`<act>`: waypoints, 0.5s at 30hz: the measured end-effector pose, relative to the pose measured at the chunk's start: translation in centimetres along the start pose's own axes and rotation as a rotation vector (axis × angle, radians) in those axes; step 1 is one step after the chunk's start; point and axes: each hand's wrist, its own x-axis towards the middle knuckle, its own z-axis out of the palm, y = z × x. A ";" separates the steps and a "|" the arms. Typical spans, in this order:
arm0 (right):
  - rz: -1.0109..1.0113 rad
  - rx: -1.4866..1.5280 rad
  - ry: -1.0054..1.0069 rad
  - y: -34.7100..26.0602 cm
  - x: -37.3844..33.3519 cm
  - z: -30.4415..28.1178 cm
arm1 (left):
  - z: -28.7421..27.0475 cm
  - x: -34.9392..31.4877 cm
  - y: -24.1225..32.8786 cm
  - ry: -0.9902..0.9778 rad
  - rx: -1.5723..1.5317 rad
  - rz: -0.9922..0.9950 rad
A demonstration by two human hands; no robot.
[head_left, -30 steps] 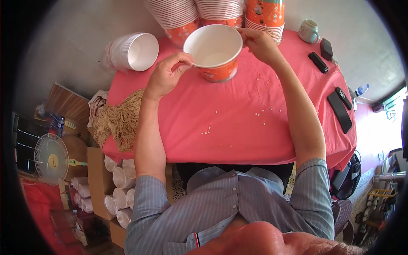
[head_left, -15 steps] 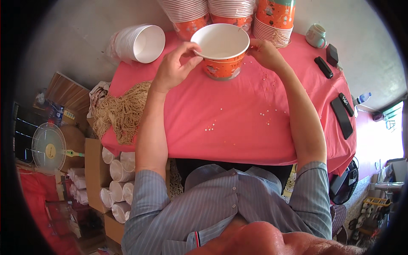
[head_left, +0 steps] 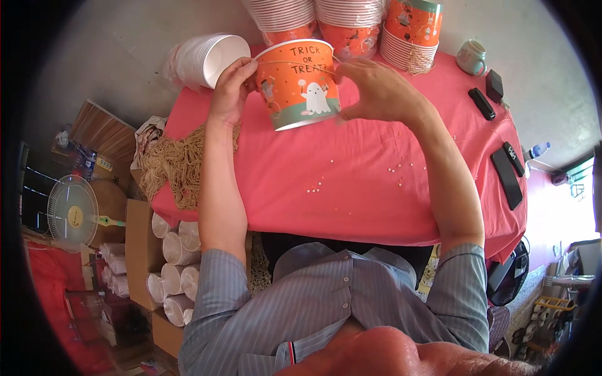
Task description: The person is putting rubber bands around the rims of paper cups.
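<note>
Head view shows both hands holding an orange paper bucket (head_left: pixel 300 84) tilted above the pink bench (head_left: pixel 376 188) at twelve o'clock. Left hand (head_left: pixel 231 91) has its grip clamped on the rim; right hand (head_left: pixel 379 94) pinches the opposite rim. Bucket stacks (head_left: pixel 351 25) stand just behind, tan string (head_left: pixel 179 166) at nine o'clock.

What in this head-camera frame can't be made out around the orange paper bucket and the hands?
- Orange bucket: inside hidden; only its outer wall faces the head camera.
- Left hand: fingertips hidden behind the bucket rim.
- Right hand: the thin string at the rim is too fine to follow.
- Stacked buckets: tops cut off by the upper edge.
</note>
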 end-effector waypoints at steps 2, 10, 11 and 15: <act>0.077 -0.014 -0.026 -1.1 -0.1 -0.5 | -0.5 0.2 -0.3 -0.009 -0.023 -0.053; 0.044 0.121 0.027 -1.7 -0.1 -1.0 | 1.2 0.0 -1.3 0.020 0.000 -0.216; 0.029 0.106 0.043 -2.3 -0.1 -1.1 | 1.0 0.0 -1.6 0.006 -0.030 -0.206; 0.001 0.186 0.047 -2.8 -0.2 -1.1 | 0.6 0.6 -2.6 -0.032 -0.084 -0.228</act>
